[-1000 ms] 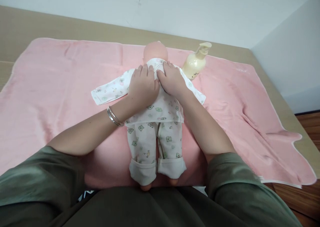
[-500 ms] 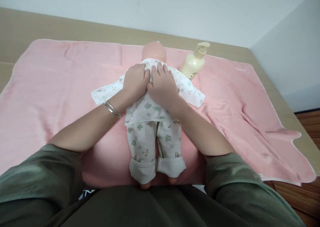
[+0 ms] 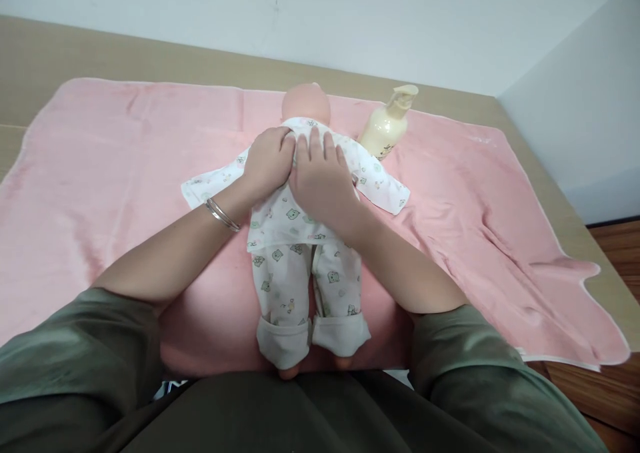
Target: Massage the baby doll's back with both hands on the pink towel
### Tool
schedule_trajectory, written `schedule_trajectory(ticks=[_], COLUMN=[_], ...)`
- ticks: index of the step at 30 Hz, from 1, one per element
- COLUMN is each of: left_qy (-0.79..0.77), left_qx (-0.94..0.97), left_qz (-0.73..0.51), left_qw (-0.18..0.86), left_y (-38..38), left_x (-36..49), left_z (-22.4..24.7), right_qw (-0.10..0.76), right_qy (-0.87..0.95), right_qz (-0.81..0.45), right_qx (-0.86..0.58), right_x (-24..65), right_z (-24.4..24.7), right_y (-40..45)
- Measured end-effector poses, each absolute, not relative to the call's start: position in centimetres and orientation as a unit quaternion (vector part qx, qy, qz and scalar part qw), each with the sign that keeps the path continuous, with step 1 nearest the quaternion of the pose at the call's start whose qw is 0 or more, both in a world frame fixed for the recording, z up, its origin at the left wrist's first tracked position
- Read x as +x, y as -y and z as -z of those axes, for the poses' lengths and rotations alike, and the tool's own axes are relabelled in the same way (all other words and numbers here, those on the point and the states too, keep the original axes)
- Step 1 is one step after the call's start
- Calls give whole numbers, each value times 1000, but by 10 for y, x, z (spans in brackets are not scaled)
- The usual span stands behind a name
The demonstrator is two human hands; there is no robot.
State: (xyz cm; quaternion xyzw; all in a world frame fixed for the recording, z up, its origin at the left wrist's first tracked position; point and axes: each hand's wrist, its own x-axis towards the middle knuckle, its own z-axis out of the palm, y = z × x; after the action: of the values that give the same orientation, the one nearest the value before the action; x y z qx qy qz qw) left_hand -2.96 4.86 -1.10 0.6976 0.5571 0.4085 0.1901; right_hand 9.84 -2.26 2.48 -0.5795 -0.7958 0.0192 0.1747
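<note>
A doll (image 3: 306,103) lies on a pink blanket (image 3: 165,126), its head toward the wall and its feet toward me. It wears a white printed top (image 3: 285,220) and matching trousers (image 3: 285,283) with turned-up cuffs. My left hand (image 3: 269,158) rests on the upper left of the top, fingers close together and bent over the cloth; their tips are partly hidden. Beside it my right hand (image 3: 323,176) lies flat on the upper back of the top, fingers spread. The two hands touch or nearly touch at the thumbs.
A cream pump bottle (image 3: 385,130) leans at the doll's right shoulder, on the blanket. Behind the blanket runs a strip of wooden table (image 3: 200,56) along a white wall (image 3: 320,20). Brown wood shows at the far right.
My right hand has shifted slightly left and its fingers have spread a little more. My left hand has moved slightly left. The doll sits marginally further left in view.
</note>
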Motion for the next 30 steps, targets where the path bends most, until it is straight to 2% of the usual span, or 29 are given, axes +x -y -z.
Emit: schedule_trajectory(ticks=[3, 8, 13, 16, 18, 22, 28, 30], left_qy=[-554, -560, -582, -582, -578, -578, -577, -577], left_qx=[698, 686, 657, 655, 658, 655, 655, 654], left_qz=[-415, -428, -439, -445, -448, -453, -448, -449], left_qw=[185, 181, 192, 186, 181, 176, 193, 195], left_y=[-44, -40, -39, -38, -38, -39, -37, -36], left_x=[-30, -28, -27, -27, -26, -25, -25, -25], left_z=[7, 11, 15, 14, 14, 15, 12, 12], right_qw=[154, 117, 181, 242, 236, 160, 250, 251], right_qy=[813, 797, 762, 763, 770, 793, 787, 783], right_qz=[-27, -87, -124, -91, -76, -99, -77, -60], right_qx=[-561, -587, -610, -592, -588, -579, -559, -566], right_x=[95, 112, 130, 128, 123, 115, 122, 122], right_z=[-28, -40, -49, -50, -45, -39, -59, -55], right_y=[29, -7, -24, -18, -15, -14, -5, -6])
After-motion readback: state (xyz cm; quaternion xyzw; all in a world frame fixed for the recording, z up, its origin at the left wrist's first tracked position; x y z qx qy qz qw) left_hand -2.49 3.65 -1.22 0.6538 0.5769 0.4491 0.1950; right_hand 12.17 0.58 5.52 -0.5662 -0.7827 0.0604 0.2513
